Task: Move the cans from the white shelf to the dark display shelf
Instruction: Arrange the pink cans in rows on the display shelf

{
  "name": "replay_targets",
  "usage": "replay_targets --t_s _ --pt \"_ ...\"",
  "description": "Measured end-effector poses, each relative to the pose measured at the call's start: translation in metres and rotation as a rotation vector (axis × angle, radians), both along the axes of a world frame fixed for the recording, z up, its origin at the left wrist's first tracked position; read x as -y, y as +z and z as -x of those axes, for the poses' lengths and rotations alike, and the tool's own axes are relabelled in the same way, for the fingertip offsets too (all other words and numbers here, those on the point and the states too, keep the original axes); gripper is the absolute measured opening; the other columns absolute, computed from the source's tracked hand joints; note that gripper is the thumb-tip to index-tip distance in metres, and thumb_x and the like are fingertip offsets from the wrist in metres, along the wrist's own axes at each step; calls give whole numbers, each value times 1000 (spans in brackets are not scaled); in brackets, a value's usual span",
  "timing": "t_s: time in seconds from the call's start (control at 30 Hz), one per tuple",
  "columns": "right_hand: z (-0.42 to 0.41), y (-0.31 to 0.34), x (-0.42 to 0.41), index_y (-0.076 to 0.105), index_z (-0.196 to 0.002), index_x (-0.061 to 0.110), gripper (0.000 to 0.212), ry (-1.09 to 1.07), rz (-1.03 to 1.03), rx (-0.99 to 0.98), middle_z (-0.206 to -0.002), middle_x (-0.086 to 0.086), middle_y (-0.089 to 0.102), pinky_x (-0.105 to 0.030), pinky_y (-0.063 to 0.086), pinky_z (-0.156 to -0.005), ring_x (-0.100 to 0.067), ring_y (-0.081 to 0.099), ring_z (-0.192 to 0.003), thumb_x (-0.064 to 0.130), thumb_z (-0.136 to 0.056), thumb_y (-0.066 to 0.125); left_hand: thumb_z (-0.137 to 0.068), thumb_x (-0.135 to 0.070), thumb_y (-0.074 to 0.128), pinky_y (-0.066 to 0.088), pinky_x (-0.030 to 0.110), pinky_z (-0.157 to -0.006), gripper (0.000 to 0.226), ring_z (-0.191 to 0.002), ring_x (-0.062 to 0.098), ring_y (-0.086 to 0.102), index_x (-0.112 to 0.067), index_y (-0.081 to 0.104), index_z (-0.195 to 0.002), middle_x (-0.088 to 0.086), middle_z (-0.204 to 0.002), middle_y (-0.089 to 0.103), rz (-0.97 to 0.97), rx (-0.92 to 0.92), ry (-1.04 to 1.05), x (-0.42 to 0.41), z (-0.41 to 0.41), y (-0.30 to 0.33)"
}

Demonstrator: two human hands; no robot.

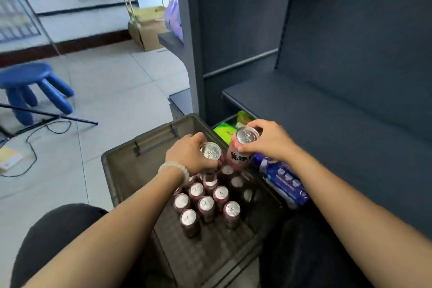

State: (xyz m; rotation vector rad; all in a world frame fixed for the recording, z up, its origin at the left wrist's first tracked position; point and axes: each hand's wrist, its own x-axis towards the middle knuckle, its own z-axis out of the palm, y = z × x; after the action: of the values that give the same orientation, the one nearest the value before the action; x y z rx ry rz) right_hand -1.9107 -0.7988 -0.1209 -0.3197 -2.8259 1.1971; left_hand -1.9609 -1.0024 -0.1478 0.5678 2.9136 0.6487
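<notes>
The person sits over a grey crate and has a can in each hand. The right hand is closed around a pink can, thumb across the near side of the wall just under the rim, fingers curled round the far side; the can is lifted clear of the others and tilts slightly towards the left hand. The left hand wraps a second can from its outer side, fingers high on the body, silver top showing beside the knuckles.

These look like slim, tall drink cans with smooth printed walls and bright pull-tab lids; dark characters run down the pink one. If they are full, I would expect a firm, moderately heavy feel, stiff enough for a side grip but slick under the fingers, so holding high on the wall seems sensible.

Below both grips, the remaining cans stand upright in the crate. Beyond and to the outside of the right hand's grip, the dark display shelf lies bare, well within reach by my guess.
</notes>
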Motion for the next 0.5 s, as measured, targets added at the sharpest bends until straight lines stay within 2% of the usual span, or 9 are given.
replay_targets --t_s 0.07,0.17,0.23,0.33,0.5 --pt "8 19 -17 65 -96 25 44 -91 113 -76 -91 7 67 -21 46 -72 -10 62 -85 25 -58 87 -60 -51 78 38 28 -67 44 -85 18 56 -29 50 -86 -2 -92 61 -95 -27 -4 -16 15 26" --pt "28 39 -46 63 -94 24 42 -194 195 -163 -93 5 66 -27 49 -81 -12 62 -88 20 -60 86 -61 -50 80 41 27 -65 46 -83 15 56 -26 55 -91 -5 -88 61 -182 -46 -6 -44 41 57" --pt "43 50 -67 64 -96 24 43 -242 202 -183 -95 3 67 -29 50 -85 -14 63 -91 19 -60 86 -60 -51 80 46 30 -67 46 -82 16 58 -26 56 -90 -5 -87 62 -193 -60 -27 -65 62 70" --pt "67 58 -101 67 -94 22 39 -296 199 -196 -95 0 69 -34 53 -87 -17 65 -93 19 -60 85 -57 -52 81 45 28 -67 44 -80 15 60 -28 57 -85 -6 -82 63 -206 -60 -40 -99 97 82" --pt "111 52 -149 68 -96 19 38 -375 148 -232 -95 1 68 -31 52 -84 -16 64 -91 18 -61 83 -53 -47 82 51 30 -71 42 -78 11 62 -28 61 -83 -10 -78 64 -301 -42 -53 -162 160 78"
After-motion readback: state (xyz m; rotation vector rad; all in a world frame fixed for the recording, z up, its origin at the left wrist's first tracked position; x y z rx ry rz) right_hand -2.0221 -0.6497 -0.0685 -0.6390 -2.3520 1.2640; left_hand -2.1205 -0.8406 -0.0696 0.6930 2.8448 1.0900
